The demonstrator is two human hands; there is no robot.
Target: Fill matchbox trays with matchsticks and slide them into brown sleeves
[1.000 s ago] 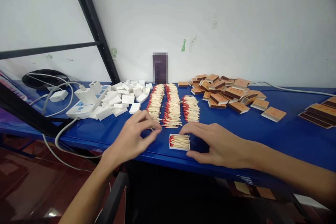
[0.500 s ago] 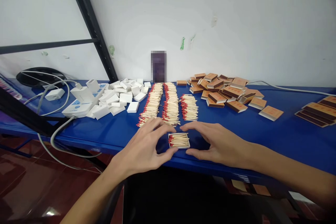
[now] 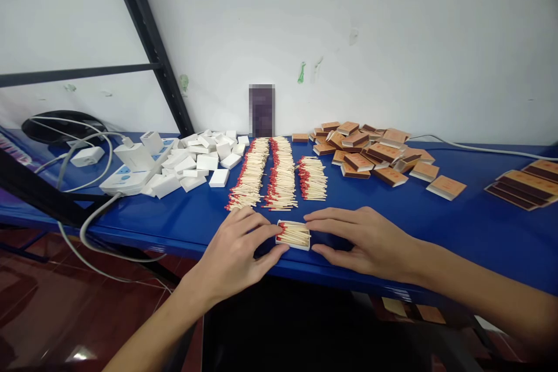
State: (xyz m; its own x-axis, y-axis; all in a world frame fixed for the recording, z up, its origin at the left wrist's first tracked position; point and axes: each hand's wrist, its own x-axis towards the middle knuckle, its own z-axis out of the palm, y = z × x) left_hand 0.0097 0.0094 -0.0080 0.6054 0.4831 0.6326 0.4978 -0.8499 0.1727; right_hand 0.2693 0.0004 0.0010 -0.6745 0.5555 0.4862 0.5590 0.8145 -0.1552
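Matchbox tray (image 3: 297, 247): holding matches (image 3: 294, 234), sitting unsleeved.
Left hand (image 3: 239, 249): fingers bracketing tray's left end, grip unclear.
Right hand (image 3: 371, 242): standing wide, tray's right.
Loose matches (image 3: 281, 177): waiting behind tray.

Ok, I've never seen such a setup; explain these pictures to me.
There is no machine: this is a person working bare-handed. Every picture comes from one camera, worn on the head, looking forward and down. The left hand is at the left end of a small white tray of matches; the right hand curves about the other end. Whether either grips it is hard to tell. Beyond, on the blue table, lie three rows of matches, with white boxes left and orange-brown matchboxes right.
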